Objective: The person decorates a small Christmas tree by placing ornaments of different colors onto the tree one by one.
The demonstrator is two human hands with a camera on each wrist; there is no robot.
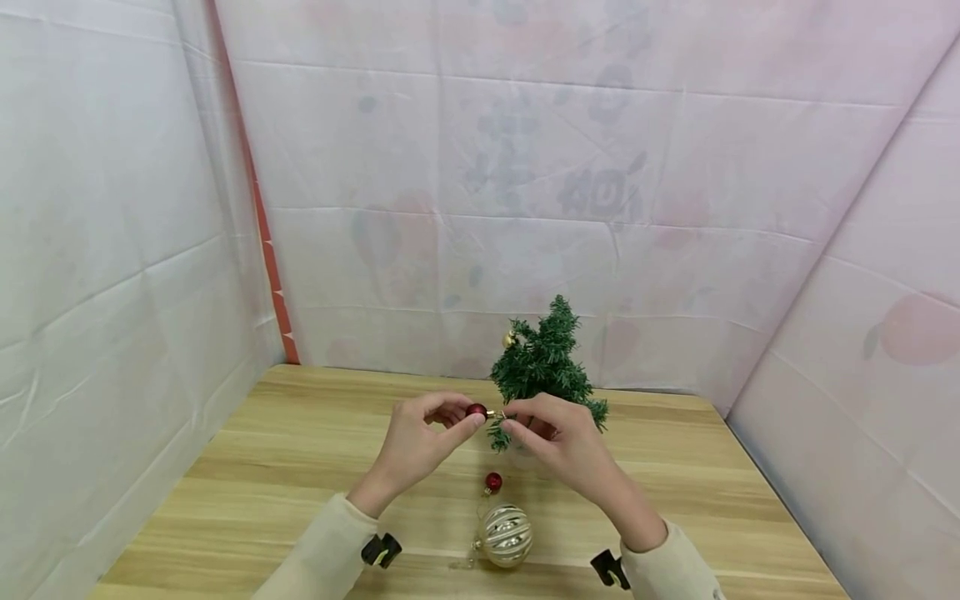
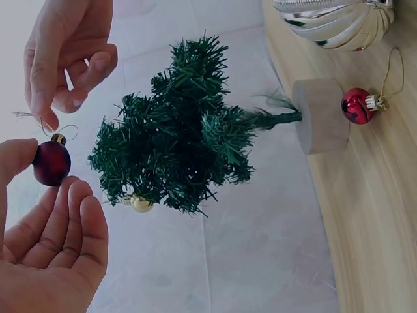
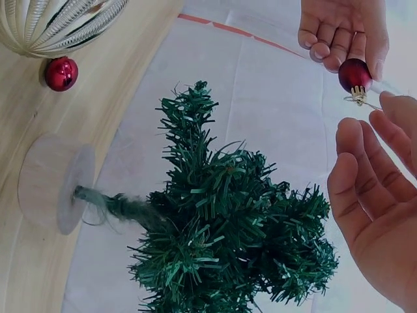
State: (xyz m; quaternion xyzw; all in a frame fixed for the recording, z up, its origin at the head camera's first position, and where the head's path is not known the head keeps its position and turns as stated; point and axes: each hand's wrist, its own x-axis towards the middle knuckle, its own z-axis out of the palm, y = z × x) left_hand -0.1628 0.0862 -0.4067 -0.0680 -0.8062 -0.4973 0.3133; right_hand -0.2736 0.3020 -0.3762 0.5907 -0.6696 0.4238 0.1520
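Pinching a round, matte red bauble (image 2: 51, 164)

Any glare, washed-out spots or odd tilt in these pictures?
Head: bright highlights on the striped gold bauble; left wrist: tree turned sideways; right wrist: sideways too, a glint on the loose red bauble, and backdrop washed out near the left hand.

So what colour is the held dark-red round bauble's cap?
The cap is gold, clearest in the right wrist view.

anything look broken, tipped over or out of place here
Nothing stands out: the tree stands on its base, and the striped gold bauble, the shiny red bauble and the dark red bauble in the left hand all look unbroken.
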